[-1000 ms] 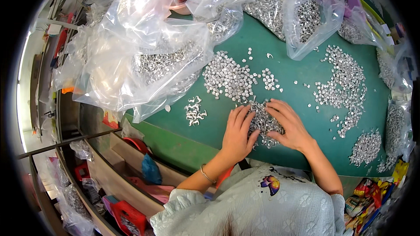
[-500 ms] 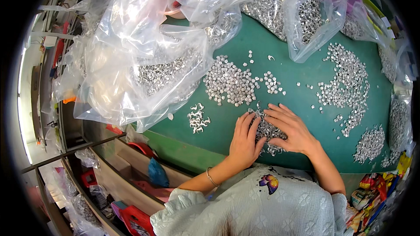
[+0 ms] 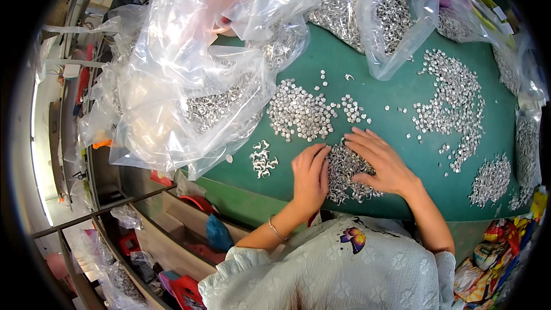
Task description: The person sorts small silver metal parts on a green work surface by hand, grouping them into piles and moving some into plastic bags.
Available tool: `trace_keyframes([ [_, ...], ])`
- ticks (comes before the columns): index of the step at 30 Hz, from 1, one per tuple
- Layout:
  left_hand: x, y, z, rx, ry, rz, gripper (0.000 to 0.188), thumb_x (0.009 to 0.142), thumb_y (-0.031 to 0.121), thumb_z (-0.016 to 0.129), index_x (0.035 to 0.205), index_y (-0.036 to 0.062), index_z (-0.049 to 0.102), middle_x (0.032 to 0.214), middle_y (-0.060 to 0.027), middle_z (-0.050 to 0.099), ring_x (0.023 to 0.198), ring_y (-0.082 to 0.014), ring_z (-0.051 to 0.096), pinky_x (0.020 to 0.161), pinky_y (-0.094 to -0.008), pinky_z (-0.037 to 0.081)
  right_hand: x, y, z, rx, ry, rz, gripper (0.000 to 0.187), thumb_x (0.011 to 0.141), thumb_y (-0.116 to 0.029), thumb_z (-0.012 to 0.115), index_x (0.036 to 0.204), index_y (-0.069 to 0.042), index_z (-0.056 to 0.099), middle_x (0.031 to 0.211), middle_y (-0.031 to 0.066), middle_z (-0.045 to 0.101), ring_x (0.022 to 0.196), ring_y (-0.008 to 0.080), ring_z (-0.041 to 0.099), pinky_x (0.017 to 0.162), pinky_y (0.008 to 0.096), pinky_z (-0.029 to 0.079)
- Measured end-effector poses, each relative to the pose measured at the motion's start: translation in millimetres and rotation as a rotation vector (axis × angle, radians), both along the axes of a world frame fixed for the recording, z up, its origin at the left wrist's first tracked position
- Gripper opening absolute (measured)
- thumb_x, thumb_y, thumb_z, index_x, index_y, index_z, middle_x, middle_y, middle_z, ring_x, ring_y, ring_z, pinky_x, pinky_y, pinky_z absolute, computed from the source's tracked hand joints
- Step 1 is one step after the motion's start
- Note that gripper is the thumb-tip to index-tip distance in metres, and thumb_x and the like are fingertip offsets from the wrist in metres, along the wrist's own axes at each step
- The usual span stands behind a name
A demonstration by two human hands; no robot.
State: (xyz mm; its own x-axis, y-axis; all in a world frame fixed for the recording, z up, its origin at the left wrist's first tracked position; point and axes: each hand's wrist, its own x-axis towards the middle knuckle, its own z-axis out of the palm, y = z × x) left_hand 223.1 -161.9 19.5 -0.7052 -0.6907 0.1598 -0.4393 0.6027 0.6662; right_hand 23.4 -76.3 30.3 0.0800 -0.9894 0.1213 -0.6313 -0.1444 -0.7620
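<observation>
A heap of small silver metal parts (image 3: 344,173) lies near the front edge of the green table (image 3: 402,89). My left hand (image 3: 310,175) rests flat on its left side, fingers together and pointing away from me. My right hand (image 3: 381,161) lies flat over its right side, fingers spread toward the left. Neither hand grips anything; both press on the heap. A thin bracelet (image 3: 277,231) is on my left wrist.
More piles of the same parts lie on the table: one ahead (image 3: 299,113), a small one at left (image 3: 262,159), a long one at right (image 3: 453,100). Clear plastic bags (image 3: 183,80) with parts crowd the left and back. Shelves with red items (image 3: 189,241) are below left.
Both hands stay on the heap. My left hand has drawn slightly closer to my right hand, pressing the parts together; the view has shifted a little.
</observation>
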Motion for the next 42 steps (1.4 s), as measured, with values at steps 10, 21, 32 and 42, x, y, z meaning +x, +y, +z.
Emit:
trace_keyframes([
  [10, -15.8, -41.2, 10.4, -0.048, -0.109, -0.028, 0.017, 0.077, -0.001, 0.068, 0.093, 0.0014, 0.064, 0.088, -0.0116, 0.06, 0.083, -0.0306, 0.058, 0.076, -0.0387, 0.045, -1.6, 4.0, 1.0, -0.002, -0.011, 0.034, 0.052, 0.084, -0.03, 0.067, 0.125, -0.001, 0.055, 0.137, 0.0136, 0.05, 0.134, 0.0321, 0.04, 0.113, 0.0473, 0.029],
  [21, -8.0, -29.5, 0.7, -0.151, 0.204, 0.142, 0.04, 0.081, -0.002, 0.063, 0.121, 0.0002, 0.054, 0.12, -0.0186, 0.052, 0.111, -0.0366, 0.05, 0.098, -0.0444, 0.038, -15.7, 52.4, 5.6, 0.059, 0.092, -0.015, 0.102, 0.057, -0.039, 0.085, 0.143, -0.008, 0.038, 0.15, 0.0164, 0.031, 0.141, 0.0373, 0.025, 0.115, 0.0507, 0.022],
  [32, 10.8, 15.7, 2.8, -0.104, -0.126, -0.38, 0.118, 0.054, 0.057, 0.082, 0.145, 0.0011, 0.029, 0.151, -0.0288, 0.018, 0.138, -0.049, 0.018, 0.11, -0.0621, 0.019, -1.0, 26.6, -12.2, -0.087, 0.288, 0.172, 0.104, 0.055, -0.048, 0.084, 0.14, -0.007, 0.04, 0.148, 0.0207, 0.031, 0.139, 0.0442, 0.024, 0.112, 0.0607, 0.02],
  [42, 3.6, 18.7, -3.6, -0.155, -0.087, -0.357, 0.098, 0.07, 0.043, 0.078, 0.144, 0.0006, 0.031, 0.147, -0.0233, 0.029, 0.132, -0.0429, 0.031, 0.111, -0.0561, 0.024, 7.9, 28.4, -13.2, -0.157, 0.227, 0.073, 0.08, 0.059, -0.03, 0.083, 0.127, -0.003, 0.05, 0.135, 0.0164, 0.045, 0.127, 0.0411, 0.04, 0.107, 0.0527, 0.034],
])
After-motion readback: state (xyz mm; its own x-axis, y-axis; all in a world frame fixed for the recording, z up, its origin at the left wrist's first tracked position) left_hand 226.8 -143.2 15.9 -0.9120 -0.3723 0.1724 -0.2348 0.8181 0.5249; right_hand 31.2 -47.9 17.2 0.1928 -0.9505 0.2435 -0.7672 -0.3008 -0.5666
